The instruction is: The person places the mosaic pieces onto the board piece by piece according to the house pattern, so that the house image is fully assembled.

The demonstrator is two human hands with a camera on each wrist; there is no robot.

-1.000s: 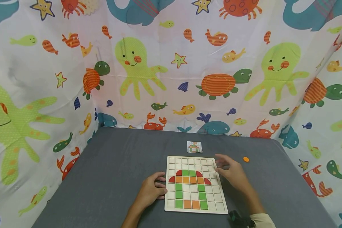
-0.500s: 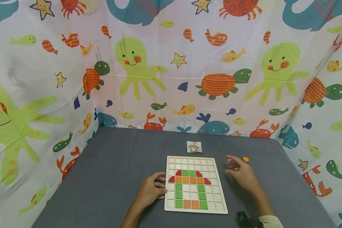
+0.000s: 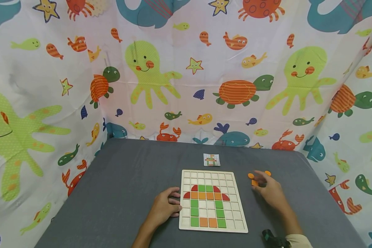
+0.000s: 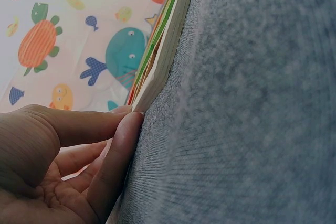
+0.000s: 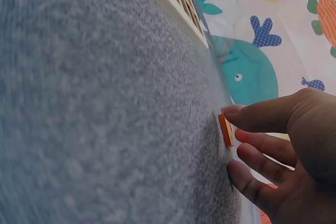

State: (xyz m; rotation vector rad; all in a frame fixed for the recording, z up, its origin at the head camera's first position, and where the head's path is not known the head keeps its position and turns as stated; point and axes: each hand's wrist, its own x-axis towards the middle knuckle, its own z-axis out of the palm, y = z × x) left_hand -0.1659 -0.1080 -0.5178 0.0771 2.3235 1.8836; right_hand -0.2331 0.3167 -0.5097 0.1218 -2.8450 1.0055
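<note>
In the head view a pale wooden grid board [image 3: 235, 214] lies on the table with red, green and orange pieces set in it. My left hand [image 3: 165, 206] is at its left edge; in the left wrist view the thumb and a finger [image 4: 121, 129] pinch the board's corner [image 4: 152, 85]. My right hand [image 3: 271, 191] is to the right of the board, over a few loose orange pieces. The thumb touches an orange tile [image 5: 226, 129] in the right wrist view, while the other fingers are spread apart. An orange round piece [image 3: 250, 175] lies by the fingertips.
Another orange round piece [image 3: 268, 173] shows just behind the right hand. A small pattern card [image 3: 211, 160] lies beyond the board. Grey cloth [image 3: 136, 168] covers the table, and a sea-animal curtain [image 3: 186, 117] surrounds it on the back and sides.
My right hand has moved right, from the board's upper right edge to the loose orange pieces, which have come into sight. The left hand and the board stay put.
</note>
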